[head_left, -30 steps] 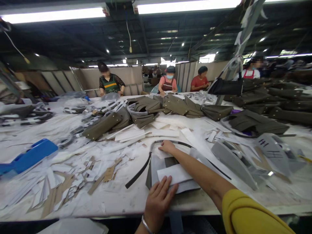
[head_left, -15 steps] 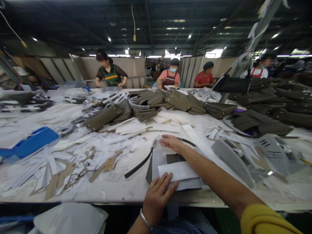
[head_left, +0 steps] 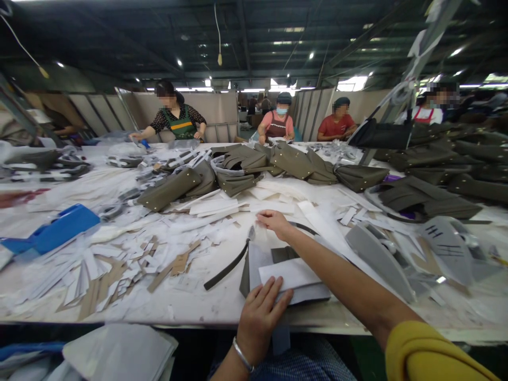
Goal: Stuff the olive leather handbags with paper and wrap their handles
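A dark olive bag (head_left: 245, 280) lies on the table right before me, with grey-white sheeting across its upper side and a folded white strip (head_left: 289, 273) on top. My left hand (head_left: 264, 312), wearing a silver bangle, rests flat with fingers stretched over the strip's near end. At the bag's far edge my right hand (head_left: 275, 222) is closed in a pinch on thin translucent plastic film (head_left: 259, 233). From that corner a dark strap (head_left: 228, 269) runs out to the left. Part of the bag is hidden under my right forearm.
Paper and cardboard scraps (head_left: 99, 275) cover the left of the table, near a blue holder (head_left: 65, 230). Olive bags (head_left: 234, 164) pile up across the back. Grey panels (head_left: 379, 259) stand at right. Several co-workers work beyond; a blurred hand (head_left: 21, 197) shows at far left.
My right hand has drawn slightly up and left at the bag's far edge. My left hand stays on the strip. Another person's hand has appeared at the left edge.
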Action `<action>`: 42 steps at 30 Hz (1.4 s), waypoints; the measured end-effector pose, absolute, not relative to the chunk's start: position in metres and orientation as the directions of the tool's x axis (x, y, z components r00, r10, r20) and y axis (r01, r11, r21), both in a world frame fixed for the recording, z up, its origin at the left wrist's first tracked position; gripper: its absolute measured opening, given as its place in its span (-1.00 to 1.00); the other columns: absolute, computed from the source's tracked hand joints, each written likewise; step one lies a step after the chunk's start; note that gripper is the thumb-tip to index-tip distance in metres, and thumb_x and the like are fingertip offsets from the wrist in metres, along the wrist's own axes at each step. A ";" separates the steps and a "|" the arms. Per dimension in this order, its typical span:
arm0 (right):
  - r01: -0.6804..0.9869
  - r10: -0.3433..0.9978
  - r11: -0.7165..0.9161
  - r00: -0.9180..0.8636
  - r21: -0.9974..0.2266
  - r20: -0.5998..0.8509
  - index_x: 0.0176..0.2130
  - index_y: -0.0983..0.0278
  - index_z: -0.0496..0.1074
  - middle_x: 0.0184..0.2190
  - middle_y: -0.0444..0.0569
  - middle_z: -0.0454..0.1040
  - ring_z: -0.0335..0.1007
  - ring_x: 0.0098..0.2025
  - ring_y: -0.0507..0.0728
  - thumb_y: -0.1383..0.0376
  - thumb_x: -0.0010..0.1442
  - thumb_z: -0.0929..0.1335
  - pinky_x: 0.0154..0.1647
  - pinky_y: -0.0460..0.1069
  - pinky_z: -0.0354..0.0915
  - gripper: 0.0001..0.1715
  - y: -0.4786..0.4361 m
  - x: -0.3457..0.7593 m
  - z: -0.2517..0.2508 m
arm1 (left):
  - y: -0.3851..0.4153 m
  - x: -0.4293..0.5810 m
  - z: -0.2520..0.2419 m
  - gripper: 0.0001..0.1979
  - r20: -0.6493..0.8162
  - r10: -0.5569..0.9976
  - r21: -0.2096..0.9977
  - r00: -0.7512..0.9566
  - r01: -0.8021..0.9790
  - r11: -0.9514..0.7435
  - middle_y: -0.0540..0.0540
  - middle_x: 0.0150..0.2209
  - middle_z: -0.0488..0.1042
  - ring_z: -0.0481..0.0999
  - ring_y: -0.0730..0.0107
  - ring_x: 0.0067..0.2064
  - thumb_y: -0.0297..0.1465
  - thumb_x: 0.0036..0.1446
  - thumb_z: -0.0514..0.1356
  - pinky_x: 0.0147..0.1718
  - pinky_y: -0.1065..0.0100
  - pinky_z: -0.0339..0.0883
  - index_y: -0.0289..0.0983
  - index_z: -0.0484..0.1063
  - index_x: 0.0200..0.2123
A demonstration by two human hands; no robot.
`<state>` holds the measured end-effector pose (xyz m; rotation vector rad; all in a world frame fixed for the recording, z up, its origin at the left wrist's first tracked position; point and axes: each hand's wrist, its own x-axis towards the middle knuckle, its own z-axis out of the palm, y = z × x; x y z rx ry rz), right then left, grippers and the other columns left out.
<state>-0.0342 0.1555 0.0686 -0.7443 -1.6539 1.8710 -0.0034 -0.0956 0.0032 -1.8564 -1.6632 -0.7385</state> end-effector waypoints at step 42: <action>0.121 0.199 0.919 -0.964 -0.375 0.178 0.27 0.21 0.28 0.26 0.11 0.30 0.15 0.31 0.30 0.07 0.30 0.35 0.34 0.29 0.05 -0.38 0.058 0.122 0.061 | -0.102 -0.016 -0.009 -0.56 0.708 0.706 0.189 0.001 0.963 -0.191 -0.22 0.16 0.44 0.35 0.18 0.23 -0.51 0.34 0.05 0.13 0.10 0.38 -0.31 0.23 0.26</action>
